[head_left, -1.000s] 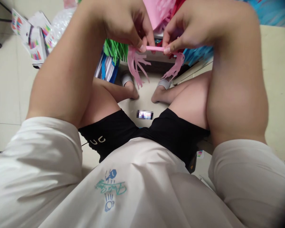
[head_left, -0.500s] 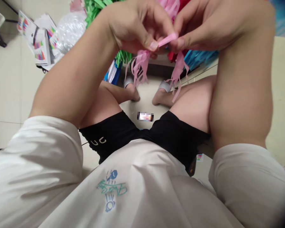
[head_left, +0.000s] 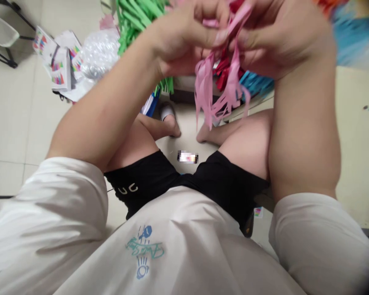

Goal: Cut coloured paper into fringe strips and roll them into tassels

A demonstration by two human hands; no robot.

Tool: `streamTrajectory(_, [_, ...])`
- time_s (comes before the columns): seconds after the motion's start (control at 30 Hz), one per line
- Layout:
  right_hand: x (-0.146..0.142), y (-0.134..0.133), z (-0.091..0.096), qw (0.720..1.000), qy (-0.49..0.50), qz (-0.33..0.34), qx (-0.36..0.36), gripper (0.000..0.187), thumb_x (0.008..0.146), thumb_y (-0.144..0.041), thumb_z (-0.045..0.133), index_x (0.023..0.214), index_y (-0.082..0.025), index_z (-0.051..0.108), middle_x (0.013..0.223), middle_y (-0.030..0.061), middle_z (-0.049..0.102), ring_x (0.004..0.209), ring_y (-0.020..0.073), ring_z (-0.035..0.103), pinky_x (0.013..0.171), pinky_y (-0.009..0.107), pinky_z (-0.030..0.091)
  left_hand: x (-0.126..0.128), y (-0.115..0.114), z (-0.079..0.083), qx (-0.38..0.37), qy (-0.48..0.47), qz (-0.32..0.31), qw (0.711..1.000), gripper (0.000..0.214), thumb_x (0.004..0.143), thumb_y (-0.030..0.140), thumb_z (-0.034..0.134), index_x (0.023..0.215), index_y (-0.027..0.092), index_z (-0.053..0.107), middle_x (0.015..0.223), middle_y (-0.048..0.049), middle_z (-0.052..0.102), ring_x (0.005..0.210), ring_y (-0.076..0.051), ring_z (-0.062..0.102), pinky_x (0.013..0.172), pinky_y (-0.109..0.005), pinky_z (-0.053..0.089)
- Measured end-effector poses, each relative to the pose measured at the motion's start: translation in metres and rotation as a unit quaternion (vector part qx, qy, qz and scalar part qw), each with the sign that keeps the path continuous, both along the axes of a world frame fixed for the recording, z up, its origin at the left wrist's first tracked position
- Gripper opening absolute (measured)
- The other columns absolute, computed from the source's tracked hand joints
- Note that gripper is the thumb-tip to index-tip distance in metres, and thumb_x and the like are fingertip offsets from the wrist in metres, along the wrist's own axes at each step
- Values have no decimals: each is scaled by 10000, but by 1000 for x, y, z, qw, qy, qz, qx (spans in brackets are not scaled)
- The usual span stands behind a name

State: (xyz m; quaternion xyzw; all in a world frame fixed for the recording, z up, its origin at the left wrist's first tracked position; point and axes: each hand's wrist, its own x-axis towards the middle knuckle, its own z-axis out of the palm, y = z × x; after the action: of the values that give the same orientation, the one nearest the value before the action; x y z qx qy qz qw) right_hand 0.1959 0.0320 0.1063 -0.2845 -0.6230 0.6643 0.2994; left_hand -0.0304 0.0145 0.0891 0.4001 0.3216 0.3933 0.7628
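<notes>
A pink paper fringe hangs in two tassel-like bunches from between my hands, high in the view. My left hand is closed in a pinch on its upper band. Beside it, my right hand is also closed on the same band, fingertips nearly meeting the left ones. The pink strips dangle over my knees. Behind my hands lie green paper fringe, red fringe and blue fringe.
I sit on a pale tiled floor with my legs apart and feet near a low board. Printed colourful leaflets and a crumpled clear plastic bag lie at the upper left. A chair leg stands far left.
My hands rose and came together, folding the pink band so its two fringed ends now hang side by side. The view shifted slightly downward.
</notes>
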Motion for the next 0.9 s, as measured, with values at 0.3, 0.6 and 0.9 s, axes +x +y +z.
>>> streamTrajectory(0.3, [-5,11,-18,999,-3,-48,-7,631,576,-482,1183,886,-184,721,785,18,721,748,145,701,702,266,647,0,10,-26,40,25,32,998,253,815,78,1001,826,110,750,759,2,690,637,-87,656,704,-243,513])
streamTrajectory(0.6, [-8,10,-18,997,10,-77,1,683,534,-486,1192,985,-199,766,847,13,729,781,146,688,721,261,612,7,8,-26,14,-22,37,999,230,832,49,940,818,115,720,674,24,659,563,-48,608,626,-185,487])
streamTrajectory(0.9, [-11,12,-21,995,-5,-86,54,707,497,-631,1170,902,-189,795,823,21,736,719,124,651,660,237,574,12,5,-27,-8,-46,41,998,307,684,53,1003,834,127,746,654,37,639,549,-28,546,584,-160,428])
